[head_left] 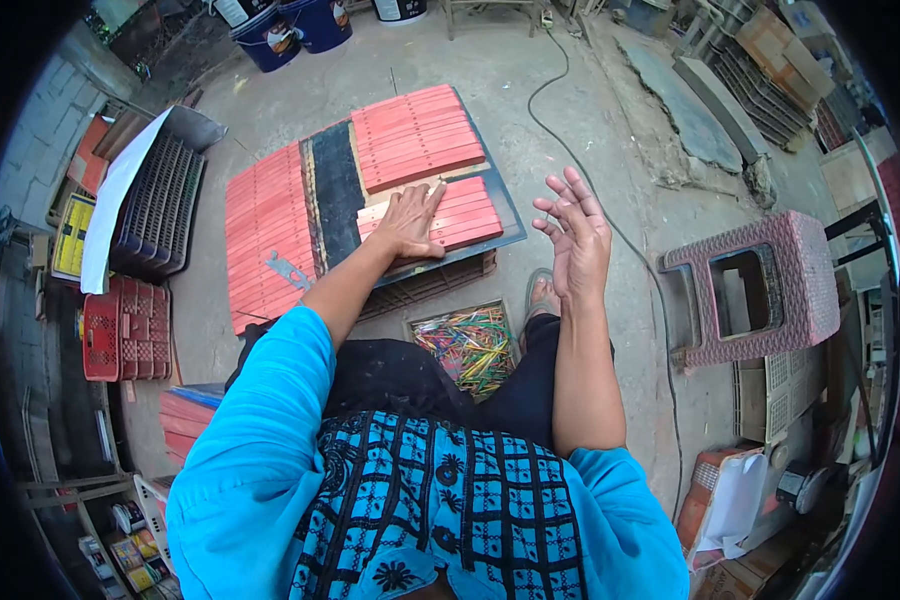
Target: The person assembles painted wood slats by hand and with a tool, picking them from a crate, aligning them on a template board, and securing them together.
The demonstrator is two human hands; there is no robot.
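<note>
My left hand [405, 222] lies with spread fingers on the near-right group of red-painted wooden strips [473, 208], at its left end where pale bare wood shows. My right hand [576, 235] is raised to the right of the board, palm turned inward, fingers loosely bent and apart, with nothing visible in it. Beyond my left hand is a larger group of red strips [418, 135]. A long row of red strips [263, 220] covers the left side. Between them runs a dark strip of the board [334, 190]. A flat grey cut-out piece [288, 269] rests on the left row.
A crate [440, 284] supports the board. By my foot stands a box of thin multicoloured sticks [465, 345]. To the right are a pink patterned stool [810, 270] and a dark cable [610, 215] on the floor. Red crate [125, 330] at left; dark blue buckets [267, 42] at the back.
</note>
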